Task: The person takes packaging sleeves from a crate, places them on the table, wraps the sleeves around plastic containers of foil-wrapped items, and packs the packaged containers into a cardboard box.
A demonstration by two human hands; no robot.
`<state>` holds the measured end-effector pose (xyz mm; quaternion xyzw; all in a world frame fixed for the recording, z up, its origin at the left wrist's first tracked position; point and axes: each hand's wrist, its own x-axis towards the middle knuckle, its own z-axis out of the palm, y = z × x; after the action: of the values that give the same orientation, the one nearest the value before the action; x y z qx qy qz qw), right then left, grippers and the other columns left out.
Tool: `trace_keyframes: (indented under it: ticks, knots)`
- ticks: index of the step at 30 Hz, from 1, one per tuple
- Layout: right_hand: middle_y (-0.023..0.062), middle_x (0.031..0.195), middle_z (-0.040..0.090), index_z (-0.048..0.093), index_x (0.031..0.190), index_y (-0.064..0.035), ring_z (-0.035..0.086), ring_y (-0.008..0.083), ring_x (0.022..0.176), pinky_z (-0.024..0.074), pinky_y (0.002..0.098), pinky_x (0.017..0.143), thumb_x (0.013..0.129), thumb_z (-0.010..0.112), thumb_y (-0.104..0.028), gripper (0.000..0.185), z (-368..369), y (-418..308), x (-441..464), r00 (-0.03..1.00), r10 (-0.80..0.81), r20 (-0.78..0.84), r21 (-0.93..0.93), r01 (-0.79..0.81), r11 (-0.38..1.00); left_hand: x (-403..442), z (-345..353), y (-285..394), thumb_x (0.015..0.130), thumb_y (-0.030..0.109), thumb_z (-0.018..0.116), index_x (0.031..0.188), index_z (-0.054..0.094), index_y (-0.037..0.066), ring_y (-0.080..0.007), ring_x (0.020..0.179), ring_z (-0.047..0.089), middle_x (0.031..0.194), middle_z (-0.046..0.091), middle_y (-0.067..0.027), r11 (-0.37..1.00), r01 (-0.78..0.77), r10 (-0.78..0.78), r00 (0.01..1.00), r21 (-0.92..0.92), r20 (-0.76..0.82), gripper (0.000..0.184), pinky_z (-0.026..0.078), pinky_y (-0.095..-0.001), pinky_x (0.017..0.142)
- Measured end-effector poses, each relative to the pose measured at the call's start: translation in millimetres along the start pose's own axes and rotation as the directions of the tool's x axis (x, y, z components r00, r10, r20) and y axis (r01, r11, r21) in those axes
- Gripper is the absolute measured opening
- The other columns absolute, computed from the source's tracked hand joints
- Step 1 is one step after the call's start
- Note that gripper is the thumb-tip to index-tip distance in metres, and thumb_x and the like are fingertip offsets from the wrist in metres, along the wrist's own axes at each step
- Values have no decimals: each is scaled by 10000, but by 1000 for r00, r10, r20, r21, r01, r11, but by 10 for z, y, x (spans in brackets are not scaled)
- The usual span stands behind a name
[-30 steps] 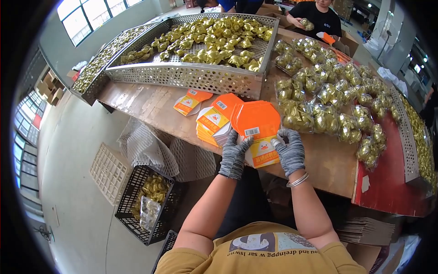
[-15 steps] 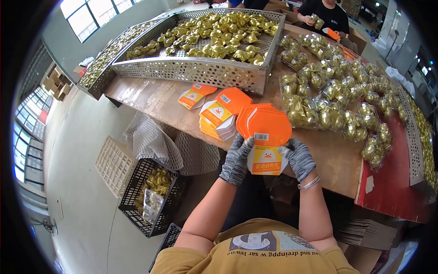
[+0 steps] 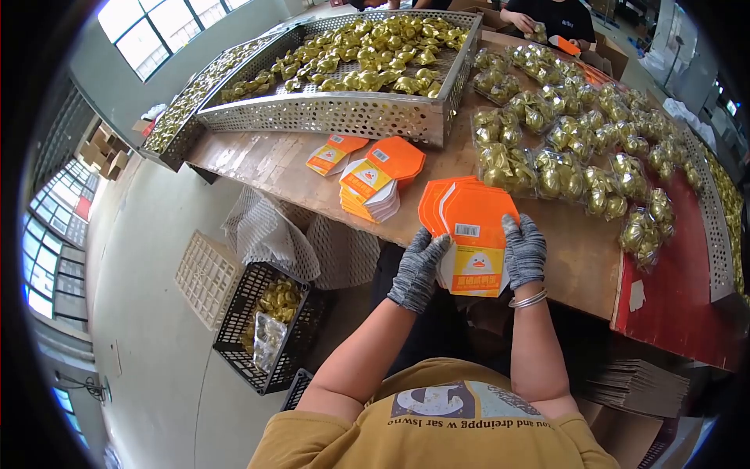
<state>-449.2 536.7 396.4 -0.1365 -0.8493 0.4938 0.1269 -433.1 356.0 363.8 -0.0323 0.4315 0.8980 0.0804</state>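
Observation:
A fanned stack of orange cards point(image 3: 476, 215), printed with a white duck and a barcode, is held above the table's front edge. My left hand point(image 3: 419, 270), in a grey knitted glove, is closed on the stack's left side. Gloved the same way, my right hand point(image 3: 524, 252) grips its right edge with the thumb on the front. Beyond my left hand lie a pile of similar cards point(image 3: 380, 178) and a smaller bunch point(image 3: 334, 154). Clear packs of gold-wrapped balls point(image 3: 504, 168) cover the table to the right.
A perforated metal tray point(image 3: 328, 113) with loose gold-wrapped pieces stands at the back. Below left, a black crate point(image 3: 293, 344) holds more gold pieces beside a cream crate point(image 3: 205, 279). Across the table a person point(image 3: 551, 19) handles a pack. Flattened cardboard point(image 3: 641, 397) is stacked lower right.
Both hands and the card stack have shifted slightly right in view. My right hand has moved up along the stack's right edge. The camera view has shifted a little.

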Motion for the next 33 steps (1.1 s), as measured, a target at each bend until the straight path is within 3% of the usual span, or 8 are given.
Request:
trace_keyframes:
  ticks: [7,13,20,23,26,29,31,33]
  knots:
    - [150,910,666,650,1012,-39,639,273,830,488,364,766,915,538,-296,297,-86,363,114,942,-243,-231,-172,206,963,-82,19,-175,879,63,587,1260,490,11,-176,970,588,1124,604,-89,996,32,-42,991,-78,-126,397,485,-304,844]
    - [-13,893,638,658,989,-69,537,63,736,451,211,644,871,634,-243,212,-376,779,332,977,196,-80,830,-43,556,164,-321,259,871,98,601,1191,546,2,-151,958,570,1106,609,-70,958,-191,225,963,213,-151,339,467,-284,854]
    - [-76,700,539,635,920,-134,415,19,523,351,164,458,856,647,-263,145,-414,444,119,896,443,-19,840,-226,493,1257,-1037,1624,859,162,634,1124,583,-6,-209,905,639,1025,648,-101,845,-32,48,999,535,-17,318,533,-336,796]
    - [-80,828,586,652,958,-147,451,22,624,364,165,523,844,657,-300,191,-402,565,105,938,347,22,777,-234,584,1490,-945,1682,798,272,680,1080,595,16,-308,904,623,990,646,-164,-188,111,428,904,976,-21,391,497,-390,805]
    - [-81,631,512,634,928,-130,427,18,506,344,169,455,860,649,-309,192,-361,493,137,966,253,-58,775,-116,621,1205,-559,1490,757,322,692,1145,591,97,-323,1021,565,1153,579,-158,-587,143,661,654,797,369,460,416,-425,896]
    - [-88,676,528,639,942,-117,450,8,538,360,156,483,885,618,-279,173,-425,350,120,968,247,-45,677,-153,720,888,-77,1061,824,138,660,1093,601,43,-283,929,601,1048,619,-119,-227,-515,648,554,827,523,291,467,-365,845]
    - [-85,656,519,630,935,-110,430,8,508,355,156,474,899,599,-280,177,-403,244,166,971,237,-8,672,-170,721,456,254,540,876,94,626,1141,569,22,-138,950,554,1050,596,-38,684,-452,338,892,572,301,281,462,-284,849]
    - [-83,646,499,625,928,-100,414,5,506,352,161,472,910,584,-276,181,-350,181,199,977,212,-5,647,-158,746,166,423,199,834,58,654,1072,589,20,-184,942,574,1009,588,-59,749,-209,146,978,628,151,249,470,-311,843]
